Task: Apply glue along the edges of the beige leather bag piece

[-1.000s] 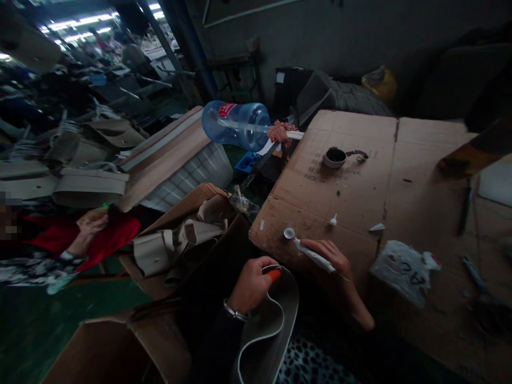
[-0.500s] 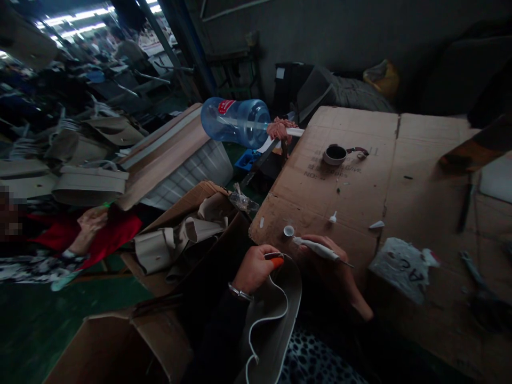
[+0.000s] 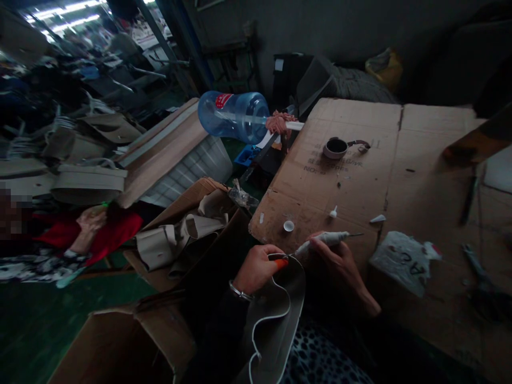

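Down at the cardboard sheet's near edge: grey piece [image 3: 280, 314], a curved dark-grey strip with a pale rim. It hangs from that edge down over the lap.
Left hand [image 3: 256, 266]: fingers curled tight round an orange-tipped tool [image 3: 280, 261], right at the top of the grey piece. It's pretty dim there, so I can't tell if the fingers pinch the piece too.
Right hand [image 3: 340, 258]: closed on a white pen tool [image 3: 326, 240], just over the sheet's near edge. The front end points at the orange tip and looks like it's touching it, and the thin dark end sticks out the other way over the sheet.
Cardboard sheet [image 3: 400, 160]: flat and worn, with a seam running across it.
On the sheet near the right hand: little white cap [image 3: 288, 225], small white nozzle [image 3: 333, 213], white scrap [image 3: 377, 218].
Further back on the sheet: round pot [image 3: 335, 148], well apart from both hands.
Sheet's right-hand near part: crumpled plastic bag [image 3: 402, 261] with marker writing on it.
Off the sheet's far left corner: blue water bottle [image 3: 234, 114] lying on its side.
Left of the sheet: open box [image 3: 200, 192] full of beige cut pieces [image 3: 188, 229].
Way off left of the sheet: another person's hand [image 3: 90, 221] over a red sleeve [image 3: 112, 234].
Below the sheet's near edge: leopard-print cloth [image 3: 316, 362].
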Motion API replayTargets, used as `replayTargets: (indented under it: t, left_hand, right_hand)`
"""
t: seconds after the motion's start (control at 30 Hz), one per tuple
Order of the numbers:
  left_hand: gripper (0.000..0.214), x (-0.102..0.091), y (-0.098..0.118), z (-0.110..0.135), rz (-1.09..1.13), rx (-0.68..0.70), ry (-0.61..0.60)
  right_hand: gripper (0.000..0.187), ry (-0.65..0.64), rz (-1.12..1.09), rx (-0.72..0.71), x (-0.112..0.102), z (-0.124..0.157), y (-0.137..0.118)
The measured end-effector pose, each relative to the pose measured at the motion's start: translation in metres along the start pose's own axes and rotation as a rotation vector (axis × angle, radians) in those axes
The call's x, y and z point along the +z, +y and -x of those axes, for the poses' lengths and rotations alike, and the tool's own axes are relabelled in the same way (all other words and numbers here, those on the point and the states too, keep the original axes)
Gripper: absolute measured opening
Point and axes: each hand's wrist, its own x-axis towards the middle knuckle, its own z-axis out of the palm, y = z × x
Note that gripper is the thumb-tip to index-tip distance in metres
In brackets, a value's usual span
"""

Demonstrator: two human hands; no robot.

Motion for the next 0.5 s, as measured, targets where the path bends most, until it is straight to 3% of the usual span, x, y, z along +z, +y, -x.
replayTargets:
  t: [0.5]
  left_hand:
    - [0.016, 0.0086, -0.0032, 0.0087, 0.036, 0.038, -0.055]
  right_hand:
    - [0.038, -0.105, 0.056, 0.028, -0.0016, -0.0005, -0.0059]
